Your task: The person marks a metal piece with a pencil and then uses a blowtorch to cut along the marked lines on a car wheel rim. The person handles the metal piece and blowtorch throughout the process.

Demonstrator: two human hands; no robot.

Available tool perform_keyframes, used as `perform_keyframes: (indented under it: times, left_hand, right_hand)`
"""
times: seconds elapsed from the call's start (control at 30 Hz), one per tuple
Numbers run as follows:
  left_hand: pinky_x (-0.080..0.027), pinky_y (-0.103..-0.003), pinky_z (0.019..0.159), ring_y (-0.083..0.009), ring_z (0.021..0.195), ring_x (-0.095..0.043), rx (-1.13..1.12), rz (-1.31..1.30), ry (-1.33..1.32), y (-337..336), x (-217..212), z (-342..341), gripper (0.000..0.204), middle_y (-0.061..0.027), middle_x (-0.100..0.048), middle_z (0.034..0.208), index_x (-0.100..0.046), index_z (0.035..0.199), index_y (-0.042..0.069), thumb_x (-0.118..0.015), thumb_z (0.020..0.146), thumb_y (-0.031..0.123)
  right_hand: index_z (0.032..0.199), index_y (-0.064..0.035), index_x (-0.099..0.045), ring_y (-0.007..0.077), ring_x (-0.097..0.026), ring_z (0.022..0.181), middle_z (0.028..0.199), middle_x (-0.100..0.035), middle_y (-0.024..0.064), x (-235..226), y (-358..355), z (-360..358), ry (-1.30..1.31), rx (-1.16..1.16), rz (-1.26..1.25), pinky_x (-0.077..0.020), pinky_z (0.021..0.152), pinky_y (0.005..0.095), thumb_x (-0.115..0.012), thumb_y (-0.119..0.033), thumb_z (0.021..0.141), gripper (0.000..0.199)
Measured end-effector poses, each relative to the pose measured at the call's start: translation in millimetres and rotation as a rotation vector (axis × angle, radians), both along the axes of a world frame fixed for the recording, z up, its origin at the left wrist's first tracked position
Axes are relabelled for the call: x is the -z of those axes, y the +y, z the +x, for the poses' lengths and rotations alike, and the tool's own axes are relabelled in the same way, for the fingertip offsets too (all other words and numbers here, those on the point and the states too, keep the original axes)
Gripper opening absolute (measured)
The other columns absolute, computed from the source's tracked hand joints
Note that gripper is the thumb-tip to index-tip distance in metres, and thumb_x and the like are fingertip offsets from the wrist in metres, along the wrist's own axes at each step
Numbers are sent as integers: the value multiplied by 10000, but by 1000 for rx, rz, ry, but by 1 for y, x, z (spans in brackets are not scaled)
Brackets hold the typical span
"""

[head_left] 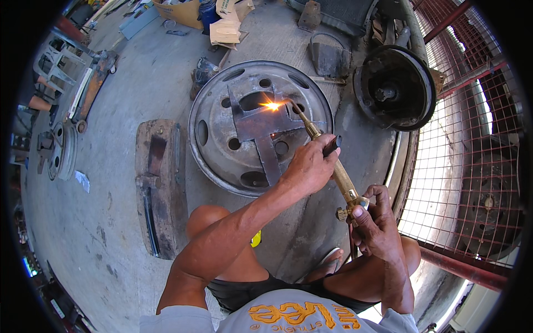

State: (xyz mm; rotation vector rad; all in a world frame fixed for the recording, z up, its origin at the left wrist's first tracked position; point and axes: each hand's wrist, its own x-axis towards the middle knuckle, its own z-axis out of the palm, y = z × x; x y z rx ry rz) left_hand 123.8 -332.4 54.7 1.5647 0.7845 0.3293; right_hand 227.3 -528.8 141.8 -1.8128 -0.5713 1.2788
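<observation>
A brass cutting torch runs from my lap up to a steel wheel rim lying flat on the concrete. My left hand grips the torch barrel midway. My right hand holds the torch's rear end, fingers at its brass valve knobs. The torch tip points at a cross-shaped steel plate lying on the rim. A bright orange flame spot glows on the plate's upper edge. My bent knees show below the hands.
A rusty metal slab with a clamp lies left of the rim. A brake drum hub stands at upper right beside a red mesh fence. Cardboard boxes and scrap parts lie at the back, another wheel far left.
</observation>
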Motion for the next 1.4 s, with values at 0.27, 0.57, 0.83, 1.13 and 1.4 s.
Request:
perform_keyframes:
  times: [0.27,0.57,0.83,1.13,1.4]
  left_hand:
    - [-601,-385,738,-208,753,-753,1,48,4,0,2,0,478,-134,-728,910,-615,1448,-39,-614,1116,305]
    - [-601,-382,740,-208,754,-753,-5,-66,-6,-1,-10,-2,475,-130,-726,904,-611,1450,-40,-606,1118,300]
    - [-611,-368,733,-185,764,-740,-13,-90,-32,-1,-9,-2,463,-118,-721,914,-614,1444,-45,-608,1118,285]
    - [-609,-372,732,-194,757,-745,-3,-59,-10,0,-9,-2,475,-126,-721,914,-610,1451,-50,-613,1115,286]
    - [-607,-372,735,-197,761,-748,-6,-33,-21,-1,-3,0,479,-126,-720,911,-609,1455,-51,-608,1117,290]
  right_hand:
    - [1281,-157,-364,88,-546,490,930,-659,113,0,-1,-1,8,1,8,-401,398,239,-700,-380,1087,447]
    - [1287,-156,-370,86,-542,487,932,-650,111,1,-2,-1,2,-1,8,-400,400,238,-686,-376,1096,430]
    - [1279,-148,-387,93,-549,488,938,-654,121,0,-1,-1,-11,-7,9,-405,403,239,-686,-386,1095,423]
    - [1287,-147,-388,97,-557,500,946,-663,131,-1,-1,-1,-22,-11,-1,-411,409,244,-685,-395,1094,431]
    - [1288,-144,-387,95,-552,498,947,-669,129,-1,-1,0,-16,-12,0,-411,410,243,-684,-394,1094,434]
